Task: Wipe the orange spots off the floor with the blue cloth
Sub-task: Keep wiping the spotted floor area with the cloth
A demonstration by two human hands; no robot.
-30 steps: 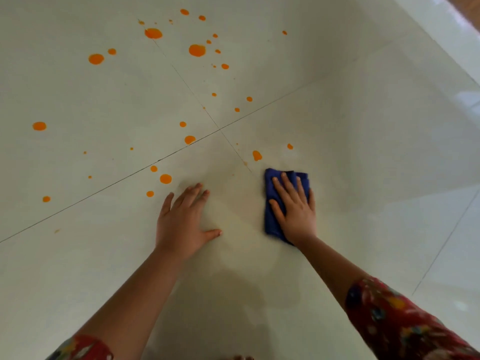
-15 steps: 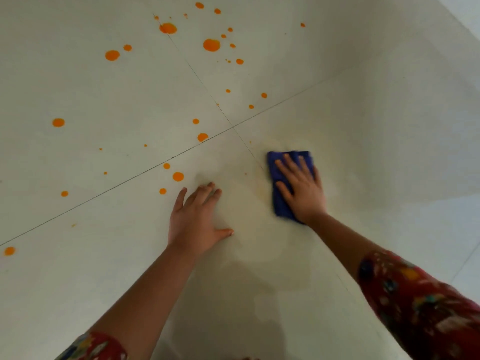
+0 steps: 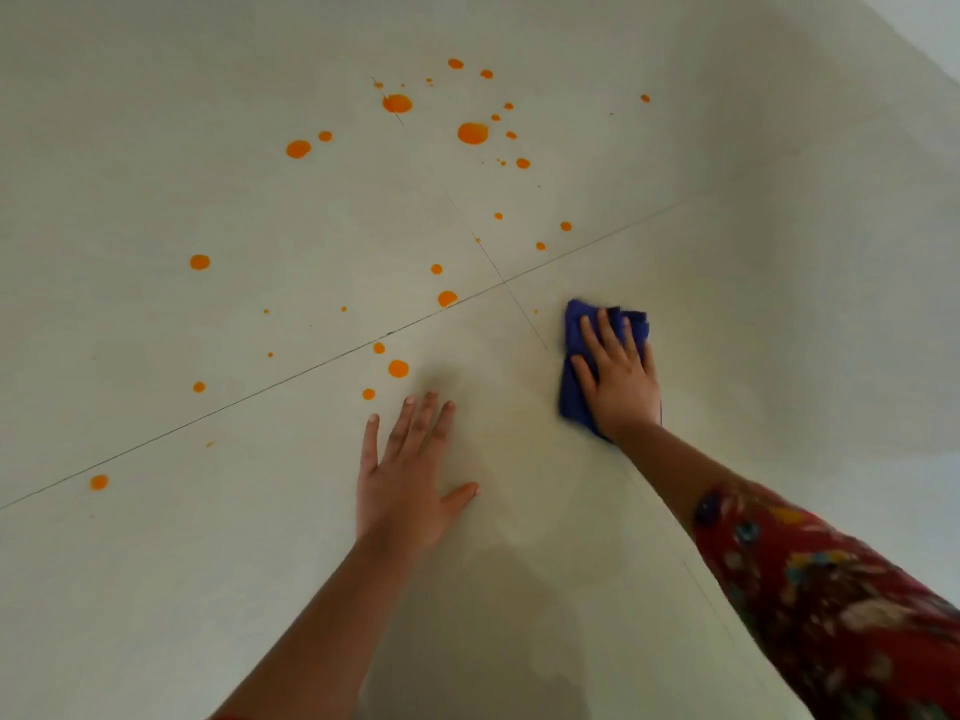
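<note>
My right hand [image 3: 618, 379] lies flat on the folded blue cloth [image 3: 575, 330] and presses it onto the pale tiled floor, just right of where the tile joints cross. My left hand [image 3: 410, 472] rests open and flat on the floor, fingers spread, holding nothing. Several orange spots dot the floor: a big one [image 3: 472, 133] far ahead, one [image 3: 447, 298] by the joint left of the cloth, and one [image 3: 398, 368] just beyond my left fingertips. A faint wet smear lies between my hands.
The floor [image 3: 779, 304] is glossy cream tile with dark joint lines [image 3: 291, 374]. More orange spots sit at the far left [image 3: 199, 261] and near left [image 3: 98, 481]. A brighter strip [image 3: 935, 28] borders the floor at the top right.
My right hand has pushed the cloth forward over the two orange spots that lay ahead of it; they no longer show. The view has tilted. My left hand has stayed planted.
</note>
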